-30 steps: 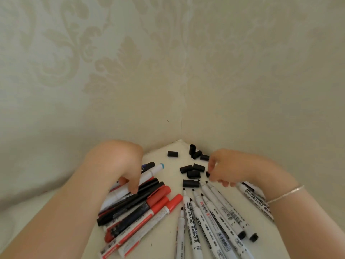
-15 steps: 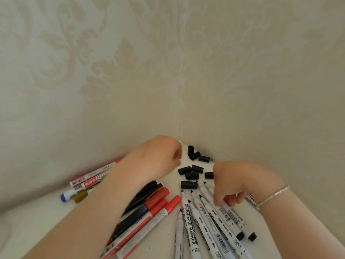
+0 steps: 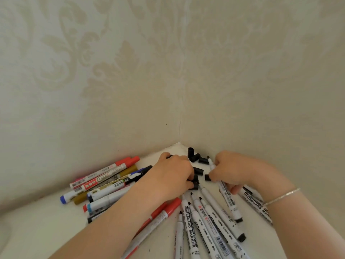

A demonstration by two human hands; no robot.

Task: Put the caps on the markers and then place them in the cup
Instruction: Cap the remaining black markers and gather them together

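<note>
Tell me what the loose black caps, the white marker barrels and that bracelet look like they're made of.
Loose black caps: probably moulded plastic, with a dull, even, slightly satin surface. White marker barrels: likely smooth plastic, with print straight on the surface and a soft sheen. Bracelet on the right wrist: seemingly silver-toned metal, thin with bright glints, though the exact metal can't be told.

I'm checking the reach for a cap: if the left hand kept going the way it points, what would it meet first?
Probably the loose black plastic caps in the corner, just beyond the left hand; its fingertips are hidden, so it may touch one already.
</note>
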